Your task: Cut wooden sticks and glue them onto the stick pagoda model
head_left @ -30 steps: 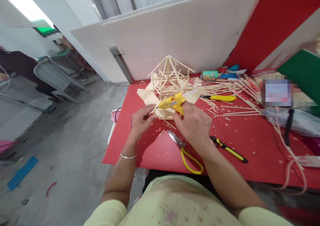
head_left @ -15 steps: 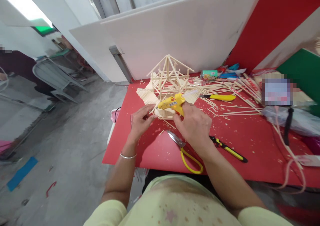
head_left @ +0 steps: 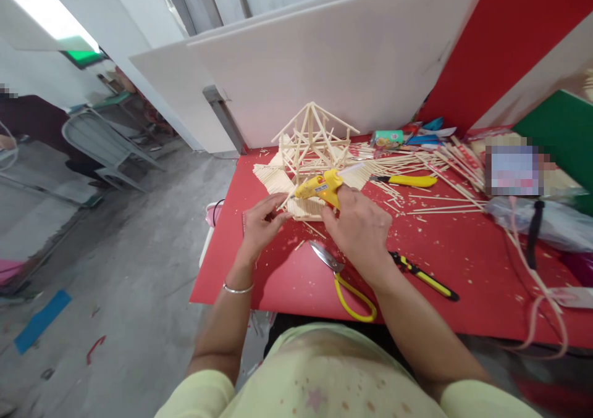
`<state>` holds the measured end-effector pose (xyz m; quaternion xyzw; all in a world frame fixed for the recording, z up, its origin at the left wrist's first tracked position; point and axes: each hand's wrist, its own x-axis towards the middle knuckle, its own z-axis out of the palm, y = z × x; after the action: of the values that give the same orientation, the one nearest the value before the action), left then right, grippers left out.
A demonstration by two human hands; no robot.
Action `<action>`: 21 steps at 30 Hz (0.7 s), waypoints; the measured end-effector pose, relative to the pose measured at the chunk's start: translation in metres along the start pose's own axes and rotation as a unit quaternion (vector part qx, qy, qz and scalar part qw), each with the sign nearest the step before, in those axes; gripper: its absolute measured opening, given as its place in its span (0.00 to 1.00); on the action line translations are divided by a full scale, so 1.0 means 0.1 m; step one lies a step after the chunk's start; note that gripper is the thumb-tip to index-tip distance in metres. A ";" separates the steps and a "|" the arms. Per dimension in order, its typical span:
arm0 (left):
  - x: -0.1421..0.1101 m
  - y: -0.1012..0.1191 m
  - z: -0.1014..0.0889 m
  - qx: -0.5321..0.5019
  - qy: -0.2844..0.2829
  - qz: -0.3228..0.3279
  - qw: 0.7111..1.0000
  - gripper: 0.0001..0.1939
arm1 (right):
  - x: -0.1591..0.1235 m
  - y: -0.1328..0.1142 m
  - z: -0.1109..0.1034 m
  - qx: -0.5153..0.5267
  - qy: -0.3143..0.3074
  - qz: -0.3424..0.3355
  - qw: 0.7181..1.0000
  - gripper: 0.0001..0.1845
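Observation:
A yellow glue gun (head_left: 324, 187) is gripped in my right hand (head_left: 359, 223), its nozzle pointing left. Close to that nozzle, my left hand (head_left: 264, 221) pinches a thin wooden stick (head_left: 289, 198) between thumb and fingers. Behind both hands stands a small house-like frame (head_left: 311, 134) of pale sticks with a peaked roof. Flat panels of sticks laid side by side (head_left: 274, 177) spread around its base. Whether the nozzle touches the stick I cannot tell.
Yellow-handled scissors (head_left: 354, 297) and black-and-yellow pliers (head_left: 428, 279) lie near the front edge of the red table (head_left: 287, 282). A yellow-handled tool (head_left: 410, 180) and loose sticks (head_left: 445, 210) are to the right. White boards (head_left: 324, 66) lean behind. A person (head_left: 34, 128) is at far left.
The glue gun and my right hand have shifted very slightly, with the gun's body tilted a little. My left hand keeps its place with the stick.

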<state>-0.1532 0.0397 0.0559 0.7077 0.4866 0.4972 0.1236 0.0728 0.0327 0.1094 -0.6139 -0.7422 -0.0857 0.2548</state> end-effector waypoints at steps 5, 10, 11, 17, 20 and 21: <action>0.00 0.00 0.00 0.003 0.003 -0.012 1.000 0.20 | 0.00 0.01 -0.02 -0.002 -0.007 0.005 1.000 0.18; 0.00 0.00 -0.01 0.005 0.004 -0.019 1.000 0.20 | -0.03 0.04 -0.03 0.009 -0.008 0.002 1.000 0.19; 0.00 0.01 -0.01 0.004 0.004 -0.018 1.000 0.20 | -0.04 0.05 -0.03 0.015 0.000 0.004 1.000 0.20; -0.03 0.04 0.00 -0.011 -0.006 -0.009 1.000 0.21 | -0.15 0.19 -0.07 0.042 0.032 0.071 0.996 0.28; -0.05 0.05 -0.02 -0.012 0.000 -0.007 1.000 0.24 | -0.26 0.43 -0.09 0.061 0.000 0.108 0.992 0.32; -0.06 0.06 -0.03 -0.010 0.006 -0.007 1.000 0.26 | -0.31 0.54 -0.10 0.071 -0.022 0.113 0.991 0.33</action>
<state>-0.1529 0.0311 0.0578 0.6996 0.4876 0.5056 0.1310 0.1311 0.0136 0.0929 -0.6757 -0.6778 0.0098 0.2898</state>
